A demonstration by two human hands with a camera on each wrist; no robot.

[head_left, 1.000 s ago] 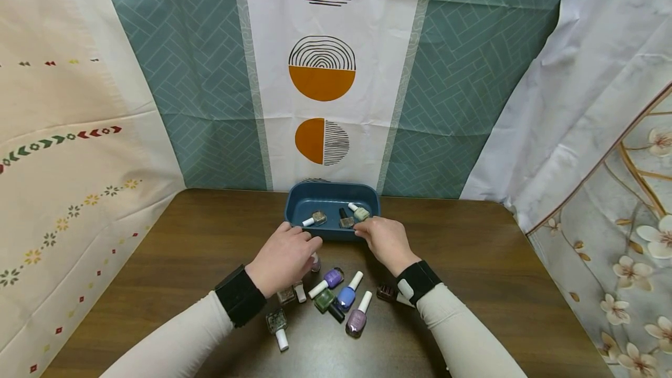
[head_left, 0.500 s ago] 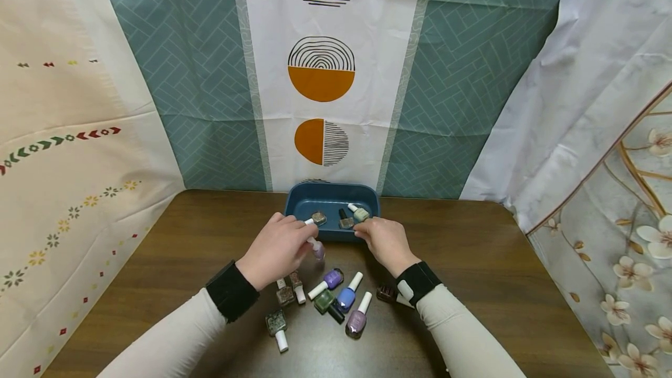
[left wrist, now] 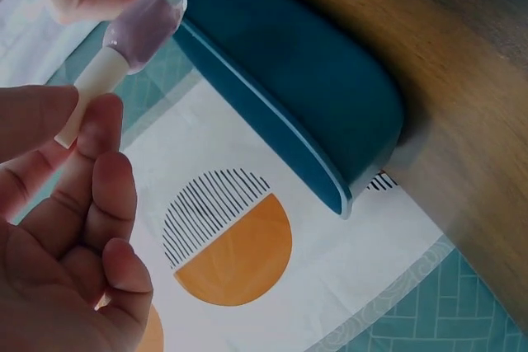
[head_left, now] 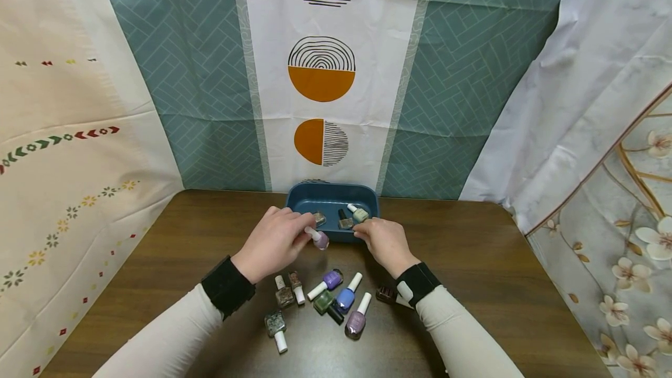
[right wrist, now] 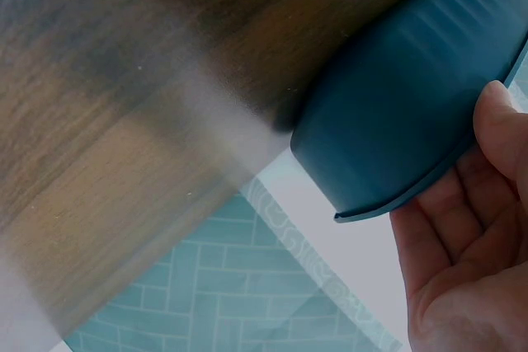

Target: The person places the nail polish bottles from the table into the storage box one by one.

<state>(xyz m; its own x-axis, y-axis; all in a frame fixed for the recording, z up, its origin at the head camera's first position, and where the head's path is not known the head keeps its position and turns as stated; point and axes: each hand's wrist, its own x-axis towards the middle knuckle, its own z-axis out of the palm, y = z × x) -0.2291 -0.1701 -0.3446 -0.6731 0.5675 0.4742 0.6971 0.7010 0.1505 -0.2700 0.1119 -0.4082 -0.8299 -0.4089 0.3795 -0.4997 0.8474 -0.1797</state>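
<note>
My left hand pinches a pale purple nail polish bottle by its white cap and holds it in the air just before the front rim of a dark blue tray. The left wrist view shows the bottle above the tray's wall, with its cap between my left hand's fingers. My right hand grips the tray's front right rim. In the right wrist view its thumb lies on the outer wall. Three bottles lie inside the tray.
Several nail polish bottles lie on the brown table between my forearms: a violet one, a blue one, a mauve one, a green one and glittery ones. Patterned curtains hang close behind and beside the table.
My left hand picked the pale purple bottle up from the group on the table and carried it up toward the tray. The right hand stayed on the tray's rim.
</note>
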